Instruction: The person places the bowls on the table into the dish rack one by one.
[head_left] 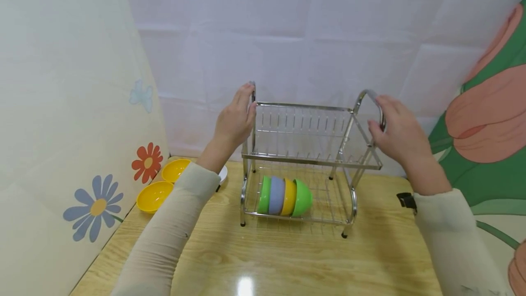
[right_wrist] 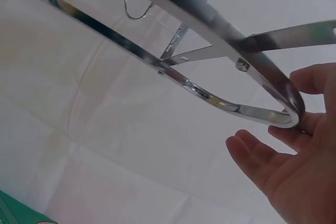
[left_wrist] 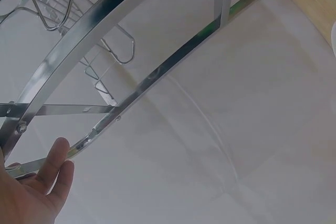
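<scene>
A two-tier chrome dish rack stands on the wooden table. My left hand holds the upright loop at the rack's upper left, its fingers over the bar. On the opposite side my right hand grips the matching curved loop between thumb and fingers. The right wrist view shows the thumb and fingers around the bend of the metal bar. In the left wrist view, fingertips reach past the bar. Several bowls stand on edge in a row on the lower tier: green, blue-grey, yellow and a green one.
To the left, a yellow bowl sits before another yellow bowl. A white round item is partly hidden behind the left forearm. White cloth hangs behind the rack, and flower-printed panels flank the wooden table.
</scene>
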Motion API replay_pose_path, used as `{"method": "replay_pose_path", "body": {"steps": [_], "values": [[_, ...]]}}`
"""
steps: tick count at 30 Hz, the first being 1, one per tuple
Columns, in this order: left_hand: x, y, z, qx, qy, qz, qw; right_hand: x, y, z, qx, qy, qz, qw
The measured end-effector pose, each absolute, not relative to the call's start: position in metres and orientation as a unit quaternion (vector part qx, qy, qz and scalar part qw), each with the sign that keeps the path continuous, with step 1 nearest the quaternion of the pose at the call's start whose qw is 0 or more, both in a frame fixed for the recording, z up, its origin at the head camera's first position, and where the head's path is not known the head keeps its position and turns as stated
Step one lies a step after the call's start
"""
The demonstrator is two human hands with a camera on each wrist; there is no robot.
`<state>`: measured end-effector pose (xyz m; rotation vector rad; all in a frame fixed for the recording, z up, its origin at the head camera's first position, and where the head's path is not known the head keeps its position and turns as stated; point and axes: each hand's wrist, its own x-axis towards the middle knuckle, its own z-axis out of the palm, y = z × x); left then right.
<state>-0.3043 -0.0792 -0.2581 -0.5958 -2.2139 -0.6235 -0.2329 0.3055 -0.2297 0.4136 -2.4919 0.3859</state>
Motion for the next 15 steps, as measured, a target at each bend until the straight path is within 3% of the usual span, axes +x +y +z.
{"method": "replay_pose_path", "body": {"steps": [8, 11, 15], "values": [[-0.303, -0.076, -0.258, -0.236, -0.861, -0.248, 0.375, -0.25, 0.31, -0.229, 0.171, -0.937, 0.151, 0.266], [-0.303, -0.075, -0.259, -0.238, -0.86, -0.247, 0.377, -0.253, 0.312, -0.233, 0.173, -0.929, 0.159, 0.285], [-0.302, -0.074, -0.259, -0.24, -0.857, -0.247, 0.383, -0.258, 0.314, -0.242, 0.192, -0.901, 0.165, 0.352]]}}
